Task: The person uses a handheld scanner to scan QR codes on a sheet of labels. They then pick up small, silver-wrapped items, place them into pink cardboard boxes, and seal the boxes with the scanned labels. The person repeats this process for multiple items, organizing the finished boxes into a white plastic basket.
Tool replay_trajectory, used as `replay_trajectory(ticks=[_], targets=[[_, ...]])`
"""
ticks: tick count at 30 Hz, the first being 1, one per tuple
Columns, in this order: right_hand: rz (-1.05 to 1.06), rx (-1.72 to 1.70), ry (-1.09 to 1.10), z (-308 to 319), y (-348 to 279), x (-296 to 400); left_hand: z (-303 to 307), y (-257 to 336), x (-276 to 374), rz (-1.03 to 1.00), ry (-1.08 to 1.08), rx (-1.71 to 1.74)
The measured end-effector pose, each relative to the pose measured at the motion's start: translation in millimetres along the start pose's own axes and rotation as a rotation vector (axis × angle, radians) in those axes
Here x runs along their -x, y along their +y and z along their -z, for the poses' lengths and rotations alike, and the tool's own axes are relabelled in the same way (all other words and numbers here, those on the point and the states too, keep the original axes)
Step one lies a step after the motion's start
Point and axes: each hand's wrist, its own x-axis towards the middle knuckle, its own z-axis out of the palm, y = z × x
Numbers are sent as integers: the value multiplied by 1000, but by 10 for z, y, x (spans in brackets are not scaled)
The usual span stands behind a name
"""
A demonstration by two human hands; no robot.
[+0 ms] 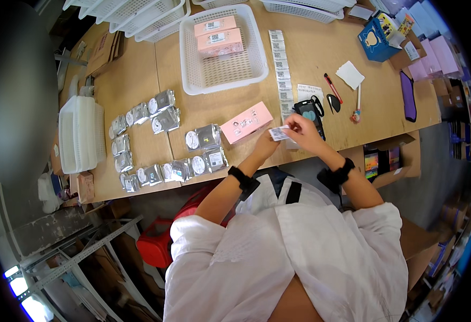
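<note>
A white label with a printed code (278, 133) is between my two hands, just over the table's front edge. My left hand (267, 145) holds its left end, while my right hand (304, 133) pinches the right end with thumb and fingers. Beside my left hand a closed pink carton (246, 122) lies at a slant on the table. From near my right hand a long strip of white code labels (282, 75) runs away across the wood. A dark handheld scanner (308, 112), partly hidden by my right hand, lies on the table.
Several silver pouches with round tags (165, 120) lie at the left on the wooden table (219, 105). A white plastic basket (185, 72) holds pink cartons (219, 42). Right of the scanner are a red utility knife (333, 88), a white pen (358, 98) and a purple pouch (408, 96).
</note>
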Motion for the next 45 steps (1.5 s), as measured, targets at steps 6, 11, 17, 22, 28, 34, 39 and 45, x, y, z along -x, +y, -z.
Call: replay_trajectory(ticks=[6,11,17,22,28,34,39,45], targets=[[86,163,-183,-578,188,-804,606,-158,579,-69,-72,-14],[2,249,-157,-758,320,-1037,832,-43,786,-204,277,-412],[-7,289,-151,-788,302,-1013,829,-2,728,-356,406,-1016],[43,325,-118,-783,259,-946,824,-41,628,-351,362,-1086],[175,723,-79,-803,150,-925,832,-35,593,-357,354,-1175],[-126,871,-47,-523,-76,-928,824,-121,452,-323,418,-1234],[-168,867,53,-617,-33,-839,846,-86,429,-401,343,-1410],[137,825,69,-521,305,-932,916,-48,453,-330,306,-1155]])
